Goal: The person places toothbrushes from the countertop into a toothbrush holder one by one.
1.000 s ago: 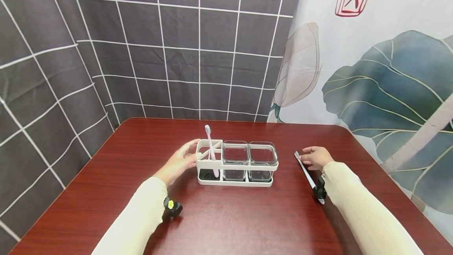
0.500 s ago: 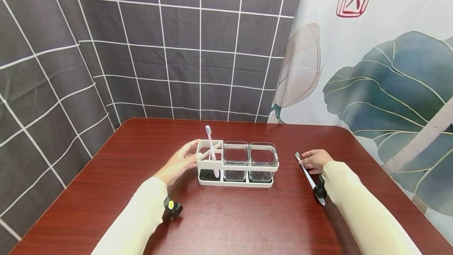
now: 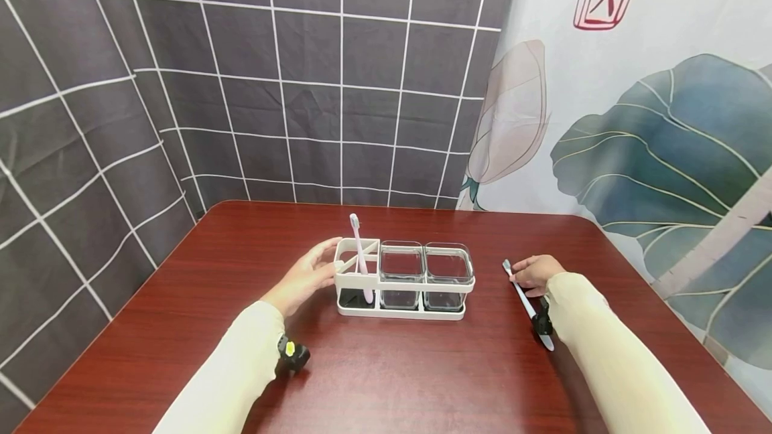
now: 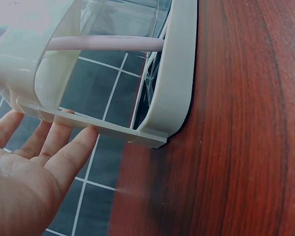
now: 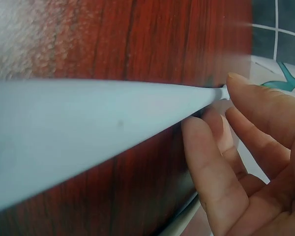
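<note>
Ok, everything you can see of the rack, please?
The rack is white and plastic-looking, with an upper band, a low rim round a dark floor, and a divided left bay. It stands upright on the table. A pink toothbrush leans in the divided bay; two clear cups sit beside it. The left hand holds its left end.

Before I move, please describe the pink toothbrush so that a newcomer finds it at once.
On the red table is a white holder with two clear cups. Left of these, in the divided section, the pink toothbrush stands slightly tilted. Only this toothbrush is inside; the whitish toothbrush is outside.
</note>
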{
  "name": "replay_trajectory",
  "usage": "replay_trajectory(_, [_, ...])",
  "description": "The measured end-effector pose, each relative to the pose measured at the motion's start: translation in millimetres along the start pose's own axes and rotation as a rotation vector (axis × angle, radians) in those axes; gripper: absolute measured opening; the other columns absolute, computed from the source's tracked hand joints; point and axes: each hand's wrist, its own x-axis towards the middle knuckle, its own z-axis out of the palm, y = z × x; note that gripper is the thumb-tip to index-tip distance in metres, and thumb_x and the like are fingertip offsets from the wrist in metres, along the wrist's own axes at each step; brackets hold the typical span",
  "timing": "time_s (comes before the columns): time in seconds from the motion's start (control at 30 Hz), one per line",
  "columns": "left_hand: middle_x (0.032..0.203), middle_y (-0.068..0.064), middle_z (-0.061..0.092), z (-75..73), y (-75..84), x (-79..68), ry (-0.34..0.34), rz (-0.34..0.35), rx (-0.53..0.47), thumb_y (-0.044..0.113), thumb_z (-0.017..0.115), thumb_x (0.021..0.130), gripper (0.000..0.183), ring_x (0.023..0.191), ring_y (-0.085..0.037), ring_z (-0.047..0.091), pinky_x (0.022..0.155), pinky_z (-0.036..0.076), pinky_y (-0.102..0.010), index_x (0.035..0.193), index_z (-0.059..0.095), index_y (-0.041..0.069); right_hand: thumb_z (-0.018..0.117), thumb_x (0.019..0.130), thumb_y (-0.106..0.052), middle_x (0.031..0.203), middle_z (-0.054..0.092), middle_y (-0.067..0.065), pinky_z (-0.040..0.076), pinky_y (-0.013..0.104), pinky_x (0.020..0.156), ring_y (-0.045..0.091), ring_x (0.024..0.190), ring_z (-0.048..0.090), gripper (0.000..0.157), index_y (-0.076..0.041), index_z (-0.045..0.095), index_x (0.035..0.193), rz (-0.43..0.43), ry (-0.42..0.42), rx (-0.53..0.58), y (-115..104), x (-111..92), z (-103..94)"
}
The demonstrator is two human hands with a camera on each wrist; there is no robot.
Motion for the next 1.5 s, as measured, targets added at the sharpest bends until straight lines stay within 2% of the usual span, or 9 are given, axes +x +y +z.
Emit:
replay_trajectory(0.3, [0.149,-0.022,0.034,0.6,0.2,1.1,0.006,-0.01,-0.006,0.014,0.06,0.094,0.061,0.129,-0.037,0.046,0.103,0.044,-0.047,0.148,0.033,0.01,0.067,0.083,0.005,0.082,0.065,0.005,0.057,0.044,0.075,0.012,0.074,0.06,0.043,0.019,0.051,0.12,-0.001,0.004,-0.014,-5,-2,3.2])
replay_trajectory(0.67, [0.149,-0.023,0.033,0.5,2.0,0.3,0.006,-0.01,-0.001,0.014,0.059,0.094,0.06,0.13,-0.038,0.045,0.103,0.043,-0.047,0.148,0.033,0.01,0.064,0.082,0.009,0.073,0.065,-0.001,0.057,0.042,0.072,0.011,0.073,0.06,0.041,0.019,0.051,0.119,-0.001,-0.006,-0.029,-2,3,4.1])
replay_trajectory(0.9, [0.15,-0.025,0.032,-0.1,0.7,-0.2,-0.007,0.0,-0.003,0.014,0.059,0.095,0.061,0.13,-0.039,0.044,0.104,0.042,-0.048,0.149,0.031,0.008,0.063,0.08,0.009,0.074,0.066,0.0,0.058,0.04,0.069,0.013,0.072,0.06,0.033,0.015,0.056,0.112,0.003,-0.002,-0.048,1,6,3.5])
replay_trajectory(1.07, [0.149,-0.023,0.034,0.4,0.9,-0.6,-0.007,-0.005,0.0,0.014,0.059,0.095,0.061,0.13,-0.038,0.045,0.104,0.042,-0.048,0.149,0.031,0.009,0.064,0.079,0.007,0.077,0.064,0.004,0.057,0.038,0.068,0.015,0.073,0.059,0.03,0.012,0.059,0.108,0.004,-0.003,-0.042,-2,0,3.4])
replay_trajectory(1.3, [0.148,-0.022,0.035,1.3,0.9,-0.4,-0.006,-0.002,0.001,0.014,0.059,0.094,0.061,0.128,-0.037,0.047,0.103,0.044,-0.047,0.148,0.032,0.009,0.062,0.081,0.005,0.083,0.065,0.004,0.057,0.041,0.072,0.018,0.08,0.061,0.033,0.014,0.055,0.112,-0.001,-0.004,-0.027,-10,-10,3.4])
replay_trajectory(1.5, [0.148,-0.022,0.035,0.5,-0.4,-0.5,-0.001,0.0,-0.002,0.013,0.059,0.094,0.061,0.128,-0.038,0.046,0.103,0.044,-0.047,0.148,0.032,0.009,0.062,0.083,0.004,0.085,0.067,0.006,0.057,0.04,0.071,0.02,0.08,0.062,0.035,0.013,0.055,0.116,-0.006,0.004,-0.034,-13,-5,2.5])
